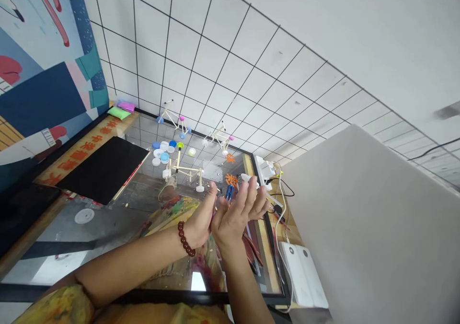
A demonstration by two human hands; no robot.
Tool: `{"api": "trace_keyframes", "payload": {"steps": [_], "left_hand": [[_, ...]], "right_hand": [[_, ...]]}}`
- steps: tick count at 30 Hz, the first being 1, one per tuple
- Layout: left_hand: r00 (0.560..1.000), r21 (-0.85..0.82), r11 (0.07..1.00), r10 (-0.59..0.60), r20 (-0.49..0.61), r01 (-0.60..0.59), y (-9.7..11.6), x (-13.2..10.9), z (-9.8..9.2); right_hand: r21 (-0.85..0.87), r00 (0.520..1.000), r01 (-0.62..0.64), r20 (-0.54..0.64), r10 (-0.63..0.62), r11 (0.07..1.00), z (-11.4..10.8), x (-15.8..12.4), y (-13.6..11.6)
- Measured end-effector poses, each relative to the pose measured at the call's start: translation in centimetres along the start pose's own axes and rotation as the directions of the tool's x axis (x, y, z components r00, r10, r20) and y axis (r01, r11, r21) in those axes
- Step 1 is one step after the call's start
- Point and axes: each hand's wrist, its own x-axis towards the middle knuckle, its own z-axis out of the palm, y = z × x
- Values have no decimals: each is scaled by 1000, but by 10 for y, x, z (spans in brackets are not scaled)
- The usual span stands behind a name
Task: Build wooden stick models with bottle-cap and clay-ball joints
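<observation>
My left hand [201, 221], with a brown bead bracelet [185, 240] at its wrist, meets my right hand [237, 214] palm to palm above the glass tabletop. The fingers of both hands are stretched out. A small purple lump [213, 214] shows between the palms; most of it is hidden. Just beyond my hands stands a frame of wooden sticks on bottle caps [189, 170]. Behind my right fingers lies a blue-handled tool [229, 192], partly covered.
Loose bottle caps [164, 157] lie mid-table. Two more stick frames [176, 120] stand by the tiled wall. A black sheet [106, 170] is at left, with green [119, 113] and pink packets [126, 106] behind. Cables [282, 209] and a white power bank-like box [300, 271] are at right.
</observation>
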Motion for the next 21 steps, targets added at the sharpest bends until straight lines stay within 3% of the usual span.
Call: {"api": "trace_keyframes", "payload": {"steps": [2,7,13,17,21], "left_hand": [[998,-15,998,-53,41,53,1,-1,1],[993,33,997,-73,-93,76,10,-2,2],[988,-17,988,-152,-8,152,0,4,-3],[989,-59,992,-114,-96,108,4,4,-3],[996,-104,991,-84,4,84,6,3,-2]], "right_hand": [[4,1000,-8,23,8,1000,0,1,5],[47,984,166,55,-168,985,-5,-13,14],[71,983,184,8,-185,980,-4,-9,16],[128,965,253,35,-259,959,-4,-16,19],[109,967,252,8,-255,961,-1,-23,17]]}}
